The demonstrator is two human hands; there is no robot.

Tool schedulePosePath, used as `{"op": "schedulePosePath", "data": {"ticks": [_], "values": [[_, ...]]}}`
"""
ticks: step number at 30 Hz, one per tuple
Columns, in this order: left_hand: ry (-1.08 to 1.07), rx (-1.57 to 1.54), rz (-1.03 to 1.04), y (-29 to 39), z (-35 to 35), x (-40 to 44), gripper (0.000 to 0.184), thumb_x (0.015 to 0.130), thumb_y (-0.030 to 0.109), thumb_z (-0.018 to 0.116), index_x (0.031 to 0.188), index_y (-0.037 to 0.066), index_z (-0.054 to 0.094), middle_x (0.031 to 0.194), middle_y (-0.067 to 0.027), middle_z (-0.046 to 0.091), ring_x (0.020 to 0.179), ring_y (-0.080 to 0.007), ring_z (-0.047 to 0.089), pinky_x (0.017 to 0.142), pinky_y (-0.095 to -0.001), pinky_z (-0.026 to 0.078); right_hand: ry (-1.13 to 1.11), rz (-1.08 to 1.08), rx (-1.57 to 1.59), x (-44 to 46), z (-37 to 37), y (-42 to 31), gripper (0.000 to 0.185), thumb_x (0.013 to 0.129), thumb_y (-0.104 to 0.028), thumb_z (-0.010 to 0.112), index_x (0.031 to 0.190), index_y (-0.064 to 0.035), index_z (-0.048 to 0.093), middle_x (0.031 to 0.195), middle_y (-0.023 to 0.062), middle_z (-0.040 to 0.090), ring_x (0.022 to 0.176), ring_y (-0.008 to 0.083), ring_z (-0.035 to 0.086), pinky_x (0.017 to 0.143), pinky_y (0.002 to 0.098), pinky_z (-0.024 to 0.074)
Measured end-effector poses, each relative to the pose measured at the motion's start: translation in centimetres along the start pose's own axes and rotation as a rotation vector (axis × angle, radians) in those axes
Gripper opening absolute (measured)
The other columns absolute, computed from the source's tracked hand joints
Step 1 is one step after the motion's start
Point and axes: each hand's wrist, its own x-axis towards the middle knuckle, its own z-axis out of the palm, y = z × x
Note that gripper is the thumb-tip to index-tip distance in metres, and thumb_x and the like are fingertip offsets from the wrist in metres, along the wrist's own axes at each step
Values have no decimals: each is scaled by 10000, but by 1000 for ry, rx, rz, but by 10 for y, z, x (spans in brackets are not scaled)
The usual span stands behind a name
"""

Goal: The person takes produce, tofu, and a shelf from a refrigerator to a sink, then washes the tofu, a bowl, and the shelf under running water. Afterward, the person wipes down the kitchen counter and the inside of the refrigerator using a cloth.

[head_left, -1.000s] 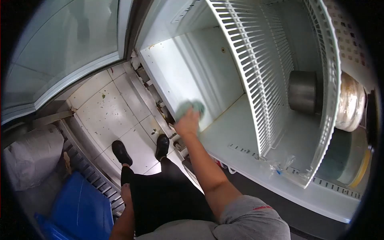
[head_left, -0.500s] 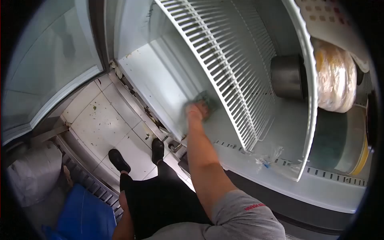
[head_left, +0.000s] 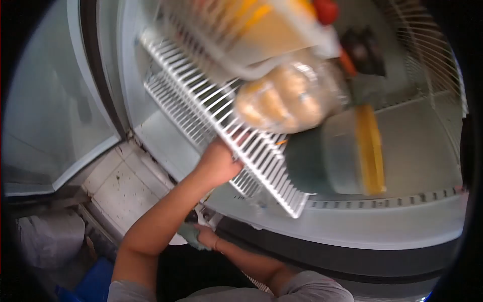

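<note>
My left hand reaches in at the front edge of the upper white wire shelf, its fingers mostly hidden behind the wires. Below that is the lower wire shelf. My right hand is closed on a green cloth, low in front of my body and outside the fridge. On the upper shelf, close to my left hand, lie a plastic-wrapped pack of round, light-brown pieces and a blurred white basket.
A clear tub with a yellow rim lies right of the pack. Dark items and a red item are further back. The glass door stands at left. A wrapped bundle and a blue object are lower left.
My right hand has left the fridge floor with the cloth and come down towards my body. My left hand has risen to the shelf. The view has shifted towards the upper shelf's contents.
</note>
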Motion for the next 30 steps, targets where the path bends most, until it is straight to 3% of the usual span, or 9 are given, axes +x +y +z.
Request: {"op": "schedulePosePath", "data": {"ticks": [5, 14, 18, 22, 23, 24, 26, 29, 30], "values": [[-262, 415, 119, -49, 120, 46, 431, 734, 237, 642, 1111, 39, 576, 1140, -205, 557, 1019, -367, 543, 882, -441, 448, -15, -59, 98, -57, -30, 12, 535, 690, -2, 476, 1212, -86, 556, 1000, 190, 644, 951, 304, 622, 847, 349, 468], [-401, 566, 29, -56, 161, 46, 468, 733, 225, 653, 1155, 51, 547, 1165, -207, 543, 1054, -375, 523, 905, -446, 430, 148, 1, 194, -95, -93, 16, 461, 671, -14, 491, 1113, -74, 612, 932, 153, 662, 863, 244, 631, 780, 338, 481], [-399, 584, 29, -66, 168, 46, 486, 733, 220, 658, 1174, 57, 534, 1176, -208, 537, 1070, -378, 514, 915, -448, 423, 155, 60, 272, -75, -88, 51, 434, 677, -26, 512, 1096, -79, 611, 823, 100, 629, 734, 204, 607, 635, 333, 474], [-333, 540, 73, -65, 141, 40, 505, 733, 214, 663, 1193, 62, 521, 1188, -208, 531, 1085, -382, 506, 925, -450, 415, 131, 106, 206, -88, -95, 50, 438, 686, -25, 520, 1114, -82, 594, 791, 80, 609, 693, 197, 596, 584, 335, 462], [-295, 521, 108, -62, 128, 35, 510, 733, 213, 664, 1198, 63, 518, 1191, -209, 529, 1089, -383, 503, 928, -451, 413, 137, 120, 222, -79, -89, 58, 436, 692, -30, 505, 1118, -70, 588, 845, 106, 635, 767, 204, 614, 654, 340, 481], [-244, 489, 146, -57, 110, 26, 515, 733, 212, 666, 1203, 65, 515, 1193, -209, 527, 1093, -384, 501, 930, -451, 411, 161, 93, 209, -99, -102, 36, 441, 680, -47, 495, 1116, -8, 548, 990, 283, 585, 900, 410, 587, 822, 441, 453], [-156, 468, 241, -40, 73, 8, 525, 733, 209, 668, 1213, 68, 508, 1199, -209, 524, 1101, -385, 497, 935, -452, 407, 127, 154, 257, -106, -111, 25, 449, 673, -28, 473, 1112, -7, 570, 957, 258, 599, 861, 371, 611, 728, 432, 490], [-190, 288, -155, 57, 5, -20, 643, 662, 271, 771, 1226, 80, 526, 1285, -194, 468, 1167, -369, 465, 933, -415, 420, 115, 184, 487, -90, -100, 52, 557, 593, -8, 558, 1150, -13, 561, 946, 209, 604, 847, 307, 613, 671, 386, 493], [-88, 302, -204, 78, -11, -34, 551, 601, 245, 826, 1070, 75, 592, 1326, -206, 426, 1189, -377, 451, 943, -419, 415, 92, 222, 510, -87, -100, 51, 590, 572, -6, 576, 1162, -12, 558, 979, 208, 599, 875, 301, 606, 688, 380, 492]]}}
